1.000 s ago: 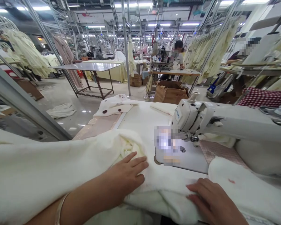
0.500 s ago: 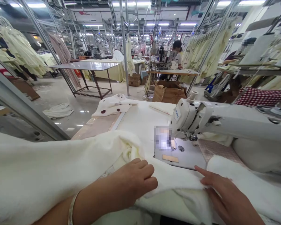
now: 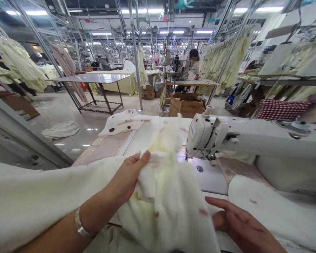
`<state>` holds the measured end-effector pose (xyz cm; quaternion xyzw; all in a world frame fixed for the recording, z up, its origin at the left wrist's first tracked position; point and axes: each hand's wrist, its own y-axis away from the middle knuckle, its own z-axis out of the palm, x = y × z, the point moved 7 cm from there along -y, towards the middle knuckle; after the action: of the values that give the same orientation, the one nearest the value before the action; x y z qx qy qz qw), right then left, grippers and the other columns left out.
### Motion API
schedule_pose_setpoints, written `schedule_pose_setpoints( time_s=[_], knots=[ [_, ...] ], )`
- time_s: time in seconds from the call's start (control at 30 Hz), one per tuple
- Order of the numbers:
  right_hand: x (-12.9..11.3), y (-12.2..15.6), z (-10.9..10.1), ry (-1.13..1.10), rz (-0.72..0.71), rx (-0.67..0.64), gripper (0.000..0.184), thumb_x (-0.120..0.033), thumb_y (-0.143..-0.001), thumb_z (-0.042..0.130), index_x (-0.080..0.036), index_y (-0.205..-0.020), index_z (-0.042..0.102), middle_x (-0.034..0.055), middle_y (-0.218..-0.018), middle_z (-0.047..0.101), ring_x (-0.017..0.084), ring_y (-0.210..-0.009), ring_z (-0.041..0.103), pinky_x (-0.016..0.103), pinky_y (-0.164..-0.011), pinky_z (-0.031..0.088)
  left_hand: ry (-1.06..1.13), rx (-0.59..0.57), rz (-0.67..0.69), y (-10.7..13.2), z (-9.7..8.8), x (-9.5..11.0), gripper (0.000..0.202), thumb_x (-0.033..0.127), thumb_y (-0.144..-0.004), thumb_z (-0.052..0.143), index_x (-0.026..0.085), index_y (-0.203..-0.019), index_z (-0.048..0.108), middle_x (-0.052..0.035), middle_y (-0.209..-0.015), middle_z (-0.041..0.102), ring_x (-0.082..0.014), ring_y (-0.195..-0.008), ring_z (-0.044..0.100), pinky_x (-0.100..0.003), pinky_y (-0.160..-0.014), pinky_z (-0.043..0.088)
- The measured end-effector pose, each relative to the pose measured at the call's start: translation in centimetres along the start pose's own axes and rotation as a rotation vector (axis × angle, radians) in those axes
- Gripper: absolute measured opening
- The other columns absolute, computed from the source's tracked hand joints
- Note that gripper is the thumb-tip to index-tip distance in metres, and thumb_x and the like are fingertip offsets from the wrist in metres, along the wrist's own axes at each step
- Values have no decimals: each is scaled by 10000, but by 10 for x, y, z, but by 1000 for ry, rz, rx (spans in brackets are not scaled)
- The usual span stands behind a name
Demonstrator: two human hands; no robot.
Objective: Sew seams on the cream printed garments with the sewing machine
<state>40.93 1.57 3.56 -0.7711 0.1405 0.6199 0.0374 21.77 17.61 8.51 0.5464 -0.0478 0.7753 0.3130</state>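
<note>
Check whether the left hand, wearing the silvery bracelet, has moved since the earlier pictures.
Yes. Judged against the long white sewing machine, the left hand has moved up and leftward in the picture, now gripping soft white fabric.

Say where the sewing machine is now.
In the head view, the sewing machine stands at the right, its needle end just right of the white fabric held by the left hand, and beyond the right hand.
</note>
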Motion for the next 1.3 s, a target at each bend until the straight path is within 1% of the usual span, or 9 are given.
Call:
schedule_pose_setpoints(
  time_s=[0.17,0.3,0.4,0.5,0.57,0.73,0.87,1.03,1.3],
  knots=[
    [8,-17,14,-246,120,-94,730,-750,-594,586,-224,-1101,583,102,-911,647,263,-828,630,427,-731,484,-123,-86,7,14,3,2,265,413,-744,680,153,-795,698,-33,-659,664,-134,-573,589,-204,-551,464],
    [1,-32,32,-435,159,-129,782,-817,-634,450,-216,-1120,572,112,-1066,569,245,-887,582,360,-650,483,-290,-202,68,32,20,19,288,450,-723,684,165,-707,711,-14,-602,638,-110,-526,535,-166,-472,395],
    [-12,-38,49,-400,117,-271,653,-747,-697,483,-199,-1031,605,53,-848,586,177,-737,544,260,-554,423,-346,-309,88,47,35,33,289,456,-724,675,172,-714,723,-25,-660,653,-136,-593,556,-183,-508,419],
    [-15,-41,49,-385,76,-227,352,-525,-711,660,-184,-691,577,-20,-632,504,127,-644,483,236,-598,385,-297,-273,123,53,32,44,313,478,-696,691,174,-627,707,-4,-554,597,-91,-485,489,-157,-428,361],
    [-15,-39,45,-447,40,-162,416,-486,-661,703,-184,-537,444,-6,-694,544,148,-711,503,261,-672,398,-224,-205,125,51,22,48,338,505,-676,696,179,-587,691,13,-483,552,-61,-411,431,-140,-378,307],
    [-4,-34,54,-748,91,-153,414,-590,-666,617,-219,-666,435,70,-1074,608,222,-819,595,317,-663,426,-72,-90,101,37,4,46,311,472,-607,751,170,-589,679,-1,-509,599,-97,-461,531,-162,-437,409],
    [-6,-45,52,-399,109,-22,511,-588,-754,567,-283,-1149,457,22,-976,571,132,-661,531,233,-534,391,-59,-139,33,39,13,38,317,470,-601,749,171,-552,659,-8,-510,620,-118,-449,550,-183,-421,424],
    [-37,-51,58,-157,-38,-196,320,-495,-668,693,-191,-737,621,4,-780,525,186,-754,540,273,-654,443,-94,-82,48,41,6,45,371,515,-612,726,154,-572,651,-20,-521,621,-148,-470,576,-219,-449,464],
    [-46,-28,10,545,-426,268,379,-438,-865,475,-209,-564,507,21,-701,472,167,-672,463,293,-599,384,-95,138,178,20,-32,58,324,450,-698,700,134,-763,664,-16,-617,651,-158,-587,613,-209,-526,476]
  ],
)
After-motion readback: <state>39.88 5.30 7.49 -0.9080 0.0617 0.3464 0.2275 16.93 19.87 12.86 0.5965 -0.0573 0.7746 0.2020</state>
